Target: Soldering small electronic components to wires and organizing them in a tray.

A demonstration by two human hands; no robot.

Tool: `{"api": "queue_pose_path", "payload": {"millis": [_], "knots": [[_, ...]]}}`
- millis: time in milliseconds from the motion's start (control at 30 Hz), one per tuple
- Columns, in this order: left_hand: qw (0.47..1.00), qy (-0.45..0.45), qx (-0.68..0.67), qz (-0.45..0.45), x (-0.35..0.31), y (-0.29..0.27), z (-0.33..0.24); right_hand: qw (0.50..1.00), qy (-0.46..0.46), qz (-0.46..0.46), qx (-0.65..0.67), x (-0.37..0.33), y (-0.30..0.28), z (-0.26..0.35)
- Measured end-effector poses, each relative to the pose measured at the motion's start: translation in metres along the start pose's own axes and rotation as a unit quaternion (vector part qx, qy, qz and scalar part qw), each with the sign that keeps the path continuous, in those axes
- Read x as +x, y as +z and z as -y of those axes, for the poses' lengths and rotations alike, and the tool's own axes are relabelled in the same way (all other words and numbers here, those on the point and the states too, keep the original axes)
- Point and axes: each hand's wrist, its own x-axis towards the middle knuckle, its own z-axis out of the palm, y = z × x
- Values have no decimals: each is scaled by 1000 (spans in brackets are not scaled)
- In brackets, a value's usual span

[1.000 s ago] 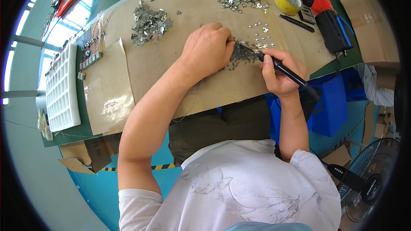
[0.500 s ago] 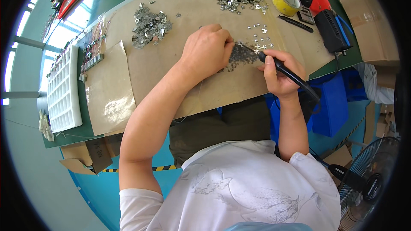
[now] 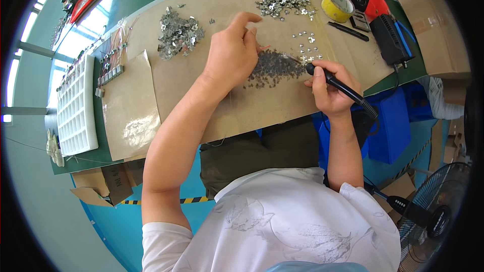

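My right hand (image 3: pixel 335 86) grips a black pen-shaped tool (image 3: pixel 337 81) with a thin metal tip and a thick ribbed cord. Its tip points left, over the right part of a spread of small dark pieces (image 3: pixel 275 69). Left of that spread, my left hand (image 3: pixel 233 49) hovers with the index finger stretched out and apart from the thumb; no held thing shows, though its lower fingers are partly hidden. Several small silvery metal parts (image 3: pixel 310 46) lie in loose rows beyond the tool tip. Past them is a heap of similar silvery parts (image 3: pixel 283 1).
A pile of flat metal pieces (image 3: pixel 177 32) lies left of my left hand. Yellow tape (image 3: pixel 337 7), a black stick-like tool (image 3: pixel 348 30) and a black box (image 3: pixel 390 35) stand at the right. A white compartment tray (image 3: pixel 78 106) sits far left; a fan (image 3: pixel 437 216) is lower right.
My left hand has moved left, away from the tool tip, and its index finger has stretched out. More of the dark pieces now show. The right hand stays nearly still.
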Motion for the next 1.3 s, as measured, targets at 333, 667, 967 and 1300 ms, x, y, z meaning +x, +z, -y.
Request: {"api": "queue_pose_path", "payload": {"millis": [333, 667, 967, 1300], "knots": [[939, 157, 302, 45, -3, 13, 17, 1000, 0, 0, 2, 0, 0, 0], [934, 159, 319, 33, -3, 19, 19, 1000, -12, 4, -2, 1, 0, 1], [970, 127, 200, 50, -7, 18, 11, 997, -32, 56, -40, 3, -5, 0], [959, 170, 213, 84, -11, 17, 8, 998, -27, 53, -36, 2, -5, 0]]}}
